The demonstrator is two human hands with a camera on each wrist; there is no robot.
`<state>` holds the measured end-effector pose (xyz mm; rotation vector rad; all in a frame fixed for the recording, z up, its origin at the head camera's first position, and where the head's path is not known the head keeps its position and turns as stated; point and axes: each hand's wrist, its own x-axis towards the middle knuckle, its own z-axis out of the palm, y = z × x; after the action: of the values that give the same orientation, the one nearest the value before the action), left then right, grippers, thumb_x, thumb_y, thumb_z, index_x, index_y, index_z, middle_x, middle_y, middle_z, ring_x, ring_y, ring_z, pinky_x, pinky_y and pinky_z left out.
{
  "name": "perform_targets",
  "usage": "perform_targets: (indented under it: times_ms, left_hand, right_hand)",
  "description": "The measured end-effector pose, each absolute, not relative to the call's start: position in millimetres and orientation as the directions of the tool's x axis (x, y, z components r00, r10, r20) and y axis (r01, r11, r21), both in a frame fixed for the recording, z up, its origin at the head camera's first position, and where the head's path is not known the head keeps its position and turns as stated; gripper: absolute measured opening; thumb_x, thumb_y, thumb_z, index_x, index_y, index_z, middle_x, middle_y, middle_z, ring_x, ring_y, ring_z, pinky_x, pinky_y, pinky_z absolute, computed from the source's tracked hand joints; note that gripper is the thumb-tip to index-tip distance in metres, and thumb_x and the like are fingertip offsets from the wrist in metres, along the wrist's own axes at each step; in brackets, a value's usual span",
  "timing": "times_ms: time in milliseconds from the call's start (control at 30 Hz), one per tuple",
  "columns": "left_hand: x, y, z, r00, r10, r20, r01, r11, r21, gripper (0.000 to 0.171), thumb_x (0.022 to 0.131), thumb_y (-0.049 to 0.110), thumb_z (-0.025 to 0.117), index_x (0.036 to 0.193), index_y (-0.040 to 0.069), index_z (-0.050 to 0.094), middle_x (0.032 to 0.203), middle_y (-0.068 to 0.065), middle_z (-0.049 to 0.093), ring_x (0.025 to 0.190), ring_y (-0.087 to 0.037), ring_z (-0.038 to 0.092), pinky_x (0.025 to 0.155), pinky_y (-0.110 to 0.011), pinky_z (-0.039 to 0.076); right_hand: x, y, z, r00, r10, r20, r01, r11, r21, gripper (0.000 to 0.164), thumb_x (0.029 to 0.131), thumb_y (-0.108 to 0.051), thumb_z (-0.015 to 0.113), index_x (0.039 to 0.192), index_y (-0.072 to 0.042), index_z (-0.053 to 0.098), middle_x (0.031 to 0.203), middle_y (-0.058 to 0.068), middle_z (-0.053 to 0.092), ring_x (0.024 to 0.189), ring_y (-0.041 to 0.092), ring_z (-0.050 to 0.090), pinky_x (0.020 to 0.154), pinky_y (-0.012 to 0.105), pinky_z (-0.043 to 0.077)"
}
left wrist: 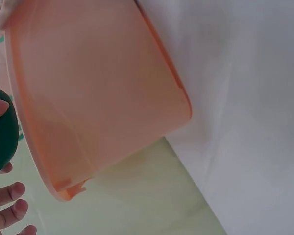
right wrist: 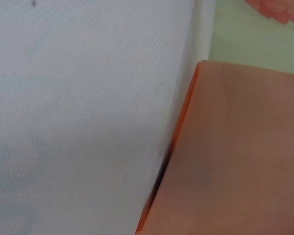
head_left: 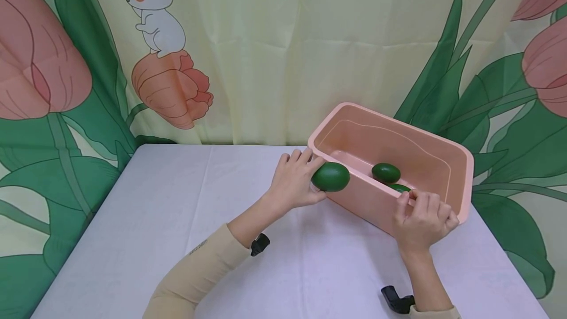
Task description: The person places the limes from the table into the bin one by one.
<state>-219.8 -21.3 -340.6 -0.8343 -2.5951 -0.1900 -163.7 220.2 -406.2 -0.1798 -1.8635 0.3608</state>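
My left hand (head_left: 296, 180) holds a smooth dark green avocado (head_left: 330, 176) beside the near left rim of a pink plastic bin (head_left: 359, 196). In the left wrist view the thumb lies across this avocado (left wrist: 3, 134), and several fingertips (left wrist: 9, 196) spread out below it. With curled fingers my right hand (head_left: 423, 218) grips the bin's near rim toward its right corner. Inside the bin lies another avocado (head_left: 386, 173). A further green one (head_left: 400, 188) shows only in part behind the near wall. The right wrist view shows the bin's outer wall (right wrist: 240, 147), not the hand.
The bin stands at the back right of a table with a white cloth (head_left: 248, 279). Close behind it hangs a curtain (head_left: 266, 63) printed with tulips, a carrot and a white animal. Black wrist mounts (head_left: 260, 244) stick out from both forearms.
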Motion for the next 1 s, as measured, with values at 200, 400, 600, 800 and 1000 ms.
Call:
perform_targets:
  times_ms: [200, 400, 600, 800, 1000]
  left_hand:
    - [-221.4, -17.1, -332.9, -0.746, 0.517, 0.42, 0.573, 0.82, 0.007, 0.056, 0.065, 0.056, 0.066, 0.112, 0.026, 0.054, 0.102, 0.002, 0.05, 0.089, -0.016, 0.046, 0.071, -0.031, 0.037]
    - [-225.2, -12.4, -326.5, -0.752, 0.515, 0.412, 0.571, 0.821, 0.016, 0.062, 0.066, 0.055, 0.066, 0.119, 0.026, 0.052, 0.106, 0.0, 0.049, 0.09, -0.016, 0.045, 0.071, -0.032, 0.037]
    - [-229.0, -8.9, -320.9, -0.748, 0.512, 0.422, 0.573, 0.819, 0.022, 0.058, 0.067, 0.055, 0.065, 0.114, 0.025, 0.051, 0.104, 0.001, 0.047, 0.085, -0.016, 0.044, 0.069, -0.03, 0.036]
    - [-233.5, -5.2, -314.5, -0.745, 0.512, 0.428, 0.572, 0.82, 0.014, 0.058, 0.067, 0.057, 0.064, 0.114, 0.024, 0.052, 0.106, 0.001, 0.048, 0.084, -0.015, 0.044, 0.066, -0.029, 0.035]
    - [-239.9, -0.7, -309.2, -0.754, 0.508, 0.417, 0.562, 0.827, 0.009, 0.06, 0.067, 0.059, 0.062, 0.115, 0.025, 0.051, 0.108, 0.001, 0.048, 0.083, -0.015, 0.044, 0.066, -0.029, 0.035]
  right_hand:
    - [-164.8, 220.4, -406.3, -0.301, 0.301, 0.905, -0.057, 0.942, -0.332, 0.038, 0.085, -0.03, 0.047, 0.081, 0.006, 0.059, 0.079, 0.024, 0.055, 0.08, 0.04, 0.045, 0.078, 0.054, 0.026]
    - [-166.5, 220.7, -406.7, -0.287, 0.301, 0.909, -0.063, 0.941, -0.332, 0.039, 0.085, -0.031, 0.046, 0.08, 0.006, 0.058, 0.078, 0.024, 0.053, 0.08, 0.04, 0.044, 0.077, 0.055, 0.024]
    - [-166.1, 220.2, -406.3, -0.289, 0.302, 0.909, -0.066, 0.941, -0.333, 0.039, 0.085, -0.031, 0.046, 0.08, 0.006, 0.058, 0.078, 0.024, 0.053, 0.079, 0.04, 0.044, 0.078, 0.055, 0.024]
    - [-165.4, 220.1, -405.9, -0.289, 0.301, 0.909, -0.066, 0.941, -0.332, 0.038, 0.084, -0.03, 0.047, 0.081, 0.006, 0.058, 0.079, 0.024, 0.054, 0.08, 0.04, 0.044, 0.078, 0.055, 0.025]
    - [-164.9, 220.0, -405.3, -0.289, 0.303, 0.908, -0.063, 0.941, -0.333, 0.038, 0.085, -0.03, 0.047, 0.08, 0.006, 0.058, 0.079, 0.024, 0.054, 0.08, 0.04, 0.044, 0.078, 0.054, 0.025]
